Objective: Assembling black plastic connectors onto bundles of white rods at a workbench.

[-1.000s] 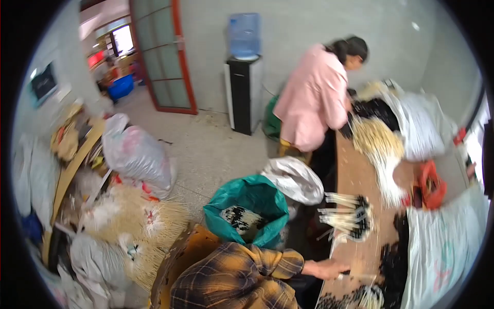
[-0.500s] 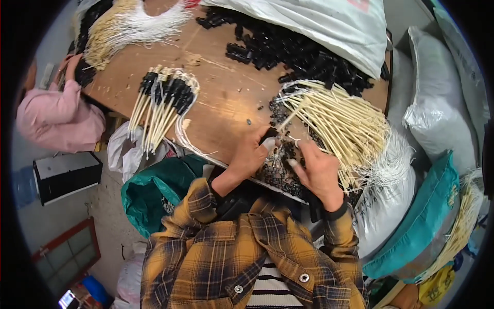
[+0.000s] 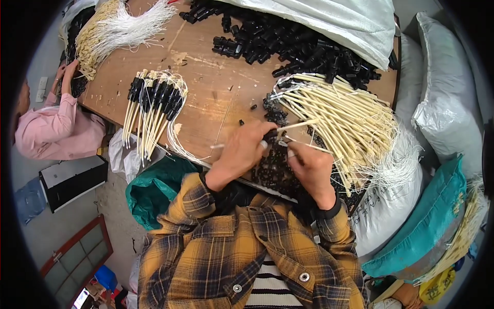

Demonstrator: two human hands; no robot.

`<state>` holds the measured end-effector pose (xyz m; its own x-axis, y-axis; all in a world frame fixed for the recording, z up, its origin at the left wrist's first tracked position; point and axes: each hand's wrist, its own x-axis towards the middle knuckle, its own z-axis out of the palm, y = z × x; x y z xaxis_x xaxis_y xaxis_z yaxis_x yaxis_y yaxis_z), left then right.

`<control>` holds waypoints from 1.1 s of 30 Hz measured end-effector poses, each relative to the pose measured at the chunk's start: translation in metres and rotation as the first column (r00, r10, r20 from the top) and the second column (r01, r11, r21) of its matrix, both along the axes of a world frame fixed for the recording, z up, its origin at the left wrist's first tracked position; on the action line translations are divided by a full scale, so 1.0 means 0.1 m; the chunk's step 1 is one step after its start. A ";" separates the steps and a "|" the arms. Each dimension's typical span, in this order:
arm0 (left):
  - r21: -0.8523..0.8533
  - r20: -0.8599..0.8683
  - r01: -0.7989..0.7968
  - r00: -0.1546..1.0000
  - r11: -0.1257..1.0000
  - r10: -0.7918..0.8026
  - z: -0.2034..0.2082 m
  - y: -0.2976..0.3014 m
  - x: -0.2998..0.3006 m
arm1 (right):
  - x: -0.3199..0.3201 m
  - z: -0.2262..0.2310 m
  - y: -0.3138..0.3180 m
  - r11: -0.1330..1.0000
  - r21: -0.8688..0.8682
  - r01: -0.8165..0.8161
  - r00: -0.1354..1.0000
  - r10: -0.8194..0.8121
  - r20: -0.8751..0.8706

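Observation:
My left hand (image 3: 243,148) is closed, its thumb and fingers pinching a small black part (image 3: 269,136). From these fingertips a cream rod (image 3: 298,124) sticks out to the right. My right hand (image 3: 314,169) is closed just beside it, fingertips on a thin white cord (image 3: 289,138); the exact grip is partly hidden by the fingers. Many small black pieces (image 3: 278,170) lie on the table under both hands. Right of them is a big heap of cream rods (image 3: 339,116) with white cords at the ends.
A bundle of rods with black sleeves (image 3: 157,100) lies at the table's left edge. Black cylindrical fittings (image 3: 303,51) are piled at the back beside a white sack (image 3: 329,20). Full sacks (image 3: 447,92) stand on the right. A person in pink (image 3: 62,126) works at the far left.
My hands stay close together over the small black pieces. The cream rod now points right from my left fingertips. The whole view has shifted slightly.

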<state>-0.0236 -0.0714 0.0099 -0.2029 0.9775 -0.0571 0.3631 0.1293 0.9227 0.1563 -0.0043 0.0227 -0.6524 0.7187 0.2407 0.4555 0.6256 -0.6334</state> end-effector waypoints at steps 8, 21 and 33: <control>0.018 -0.409 0.141 0.905 0.990 -0.121 -0.01 -0.04 -0.06 | -0.03 -0.03 -0.01 1.000 -0.030 0.000 1.000 -0.001 -0.030; -0.215 -0.131 0.402 0.891 0.890 -0.434 0.04 -0.01 -0.04 | -0.04 -0.02 -0.10 0.965 -0.200 -0.168 0.985 0.155 -0.076; 0.408 -0.076 0.106 0.994 0.907 -0.082 0.01 -0.13 -0.02 | -0.03 0.00 -0.18 0.984 -0.146 -0.105 0.991 0.092 -0.098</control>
